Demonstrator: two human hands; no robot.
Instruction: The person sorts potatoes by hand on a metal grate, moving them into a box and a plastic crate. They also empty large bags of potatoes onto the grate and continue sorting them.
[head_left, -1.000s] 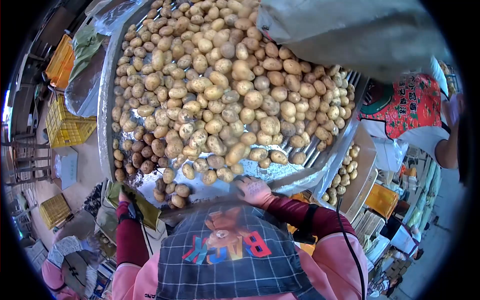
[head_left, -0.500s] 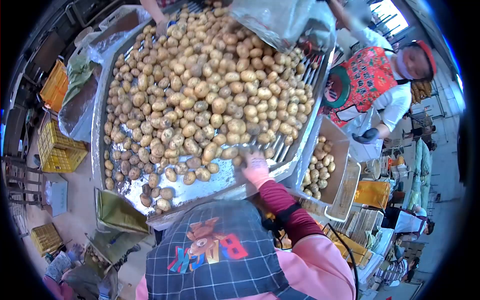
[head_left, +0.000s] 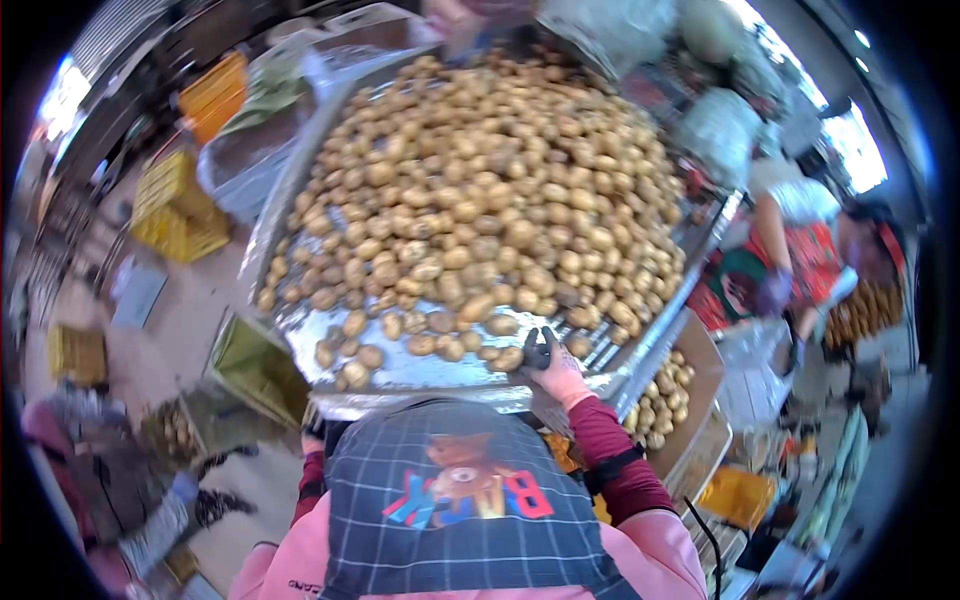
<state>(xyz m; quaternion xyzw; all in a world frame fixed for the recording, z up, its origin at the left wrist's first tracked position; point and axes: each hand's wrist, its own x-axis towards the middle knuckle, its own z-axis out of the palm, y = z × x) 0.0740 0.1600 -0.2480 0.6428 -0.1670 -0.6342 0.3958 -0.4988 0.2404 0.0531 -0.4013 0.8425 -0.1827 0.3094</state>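
Observation:
My right hand (head_left: pixel 553 366), in a pink glove with dark fingers, is over the front edge of a metal sorting table (head_left: pixel 425 400). Its fingers are apart, with the tips right beside a potato (head_left: pixel 507 359). A large heap of potatoes (head_left: pixel 480 200) covers most of the table. My left hand (head_left: pixel 314 432), dark-gloved, is low by the table's front left corner, near an olive-green bag (head_left: pixel 258 365). Its fingers are mostly hidden there.
A box of potatoes (head_left: pixel 665 400) stands off the table's right side. A co-worker in a red apron (head_left: pixel 812 262) is at the right, and another person's arm (head_left: pixel 455 25) reaches in at the far edge. Yellow crates (head_left: pixel 180 210) stand on the floor at left.
The view has turned and shifted, so the table appears farther right. My left hand has come into sight. The co-worker on the right has bent forward, hands lower before the apron.

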